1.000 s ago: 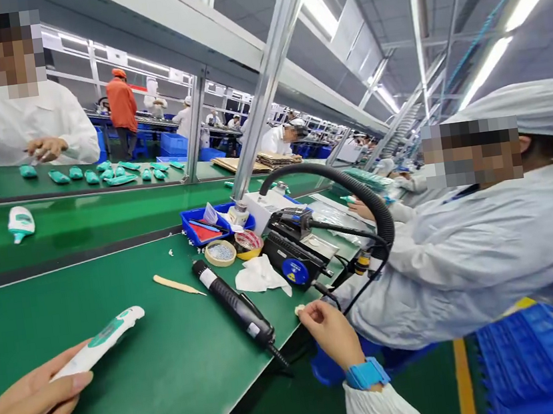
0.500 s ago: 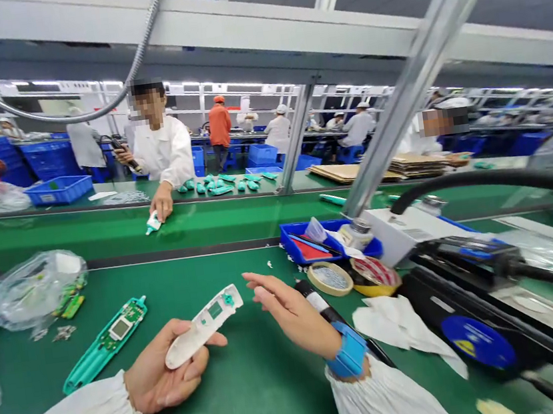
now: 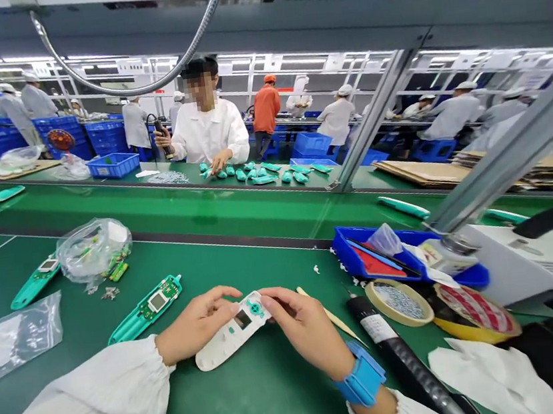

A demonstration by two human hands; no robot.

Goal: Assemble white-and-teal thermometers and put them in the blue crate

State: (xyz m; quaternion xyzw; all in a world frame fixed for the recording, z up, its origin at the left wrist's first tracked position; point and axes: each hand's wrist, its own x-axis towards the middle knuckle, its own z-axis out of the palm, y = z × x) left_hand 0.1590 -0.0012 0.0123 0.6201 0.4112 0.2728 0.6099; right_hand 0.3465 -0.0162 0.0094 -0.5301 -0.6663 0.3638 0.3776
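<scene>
A white plastic casing half (image 3: 218, 350) with a small window and a green button pad (image 3: 255, 308) is held above the green bench, inner side up. My left hand (image 3: 202, 320) grips its far long edge, thumb by the window. The thumb and index finger of my right hand (image 3: 305, 321) pinch its right end beside the button pad; a blue wrist strap (image 3: 360, 375) is on that arm. Left of my hands, a green casing half (image 3: 139, 318) carries a circuit board with a small screen. A similar green casing half (image 3: 34, 282) lies farther left.
A clear bag of circuit boards (image 3: 93, 249) and a flat plastic bag (image 3: 20, 339) lie left. Right are an electric screwdriver (image 3: 399, 346), tape rolls (image 3: 424, 306), a blue tray (image 3: 354, 268) and white cloth (image 3: 483, 370). Across the green ledge, a co-worker (image 3: 211, 128) handles green casings.
My right hand has come left onto the casing half's end. My left hand has turned from palm up to over its edge. The view has swung, and the co-worker's hand has drawn back to the green casings.
</scene>
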